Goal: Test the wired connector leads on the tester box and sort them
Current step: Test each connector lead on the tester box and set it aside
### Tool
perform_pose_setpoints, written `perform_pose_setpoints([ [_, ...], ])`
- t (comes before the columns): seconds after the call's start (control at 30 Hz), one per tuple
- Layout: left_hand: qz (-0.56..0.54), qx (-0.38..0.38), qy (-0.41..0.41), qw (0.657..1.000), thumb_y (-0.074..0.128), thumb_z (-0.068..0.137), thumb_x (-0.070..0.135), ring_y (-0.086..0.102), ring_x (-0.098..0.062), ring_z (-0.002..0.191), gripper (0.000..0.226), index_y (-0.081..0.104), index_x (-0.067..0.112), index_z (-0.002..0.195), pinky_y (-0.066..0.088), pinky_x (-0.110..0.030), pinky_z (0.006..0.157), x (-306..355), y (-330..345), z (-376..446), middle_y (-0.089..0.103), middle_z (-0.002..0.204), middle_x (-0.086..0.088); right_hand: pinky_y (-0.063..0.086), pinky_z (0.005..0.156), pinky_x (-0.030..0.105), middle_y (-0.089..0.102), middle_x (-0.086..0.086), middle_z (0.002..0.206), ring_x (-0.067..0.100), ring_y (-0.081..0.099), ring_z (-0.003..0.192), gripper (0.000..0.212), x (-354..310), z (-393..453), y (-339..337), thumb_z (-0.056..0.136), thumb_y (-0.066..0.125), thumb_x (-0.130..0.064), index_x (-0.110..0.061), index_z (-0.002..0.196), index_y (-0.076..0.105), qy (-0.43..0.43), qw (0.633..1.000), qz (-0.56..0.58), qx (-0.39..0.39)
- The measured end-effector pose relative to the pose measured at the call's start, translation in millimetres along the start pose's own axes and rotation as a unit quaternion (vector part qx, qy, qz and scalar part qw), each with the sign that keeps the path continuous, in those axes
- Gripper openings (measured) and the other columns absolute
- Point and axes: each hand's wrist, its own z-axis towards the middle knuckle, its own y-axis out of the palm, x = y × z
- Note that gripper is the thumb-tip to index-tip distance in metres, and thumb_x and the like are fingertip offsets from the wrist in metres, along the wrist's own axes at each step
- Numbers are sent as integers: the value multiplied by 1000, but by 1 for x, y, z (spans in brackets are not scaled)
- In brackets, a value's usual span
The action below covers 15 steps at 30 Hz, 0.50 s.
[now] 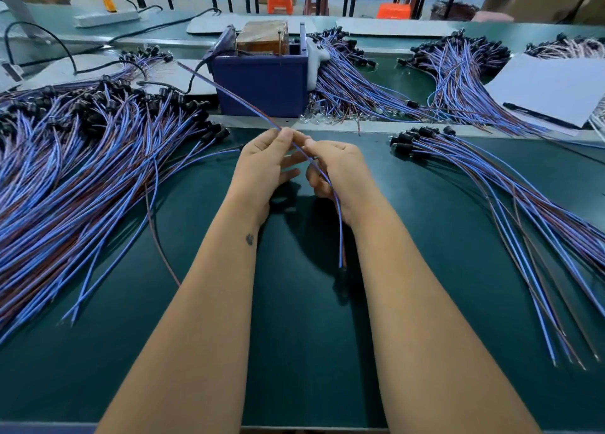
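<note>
The left hand and right hand are both pinching one blue-and-brown lead above the green worktop, before the blue tester box; no writing is legible.

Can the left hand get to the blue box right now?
Probably yes. The blue box sits straight ahead with bare mat between, but the left hand is busy pinching a lead, as is the right hand.

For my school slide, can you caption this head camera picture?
Both hands, left and right, pinch one blue-and-red lead.
</note>
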Motion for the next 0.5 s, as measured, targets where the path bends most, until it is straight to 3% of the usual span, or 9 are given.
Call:
perform_pose_setpoints([
  [0.1,23,124,-8,992,41,105,23,64,-15,87,33,62,19,80,53,-26,66,-2,-3,6,67,97,3,32,38,18,56,12,54,13,38,38,24,1,2,0,98,51,-15,-4,81,64,3,1000,-1,27],
  [0.17,47,153,-5,987,40,105,25,62,-10,81,34,61,21,80,51,-22,60,-5,-7,9,64,93,5,38,43,19,61,11,60,14,43,41,16,4,2,2,95,56,-13,-5,86,66,-4,999,-36,27],
  [0.33,100,85,14,991,41,105,22,60,-12,72,27,65,18,94,51,-27,63,-5,-2,7,65,91,-1,39,40,17,61,10,62,7,46,36,10,8,1,10,95,56,-4,-2,93,66,-45,995,-88,8],
  [0.5,147,19,24,989,37,106,14,50,-9,51,30,65,2,108,45,-23,49,-5,3,2,58,77,-9,46,44,24,64,10,63,14,54,42,12,11,2,11,96,54,-5,-2,95,65,-42,995,-87,25],
])
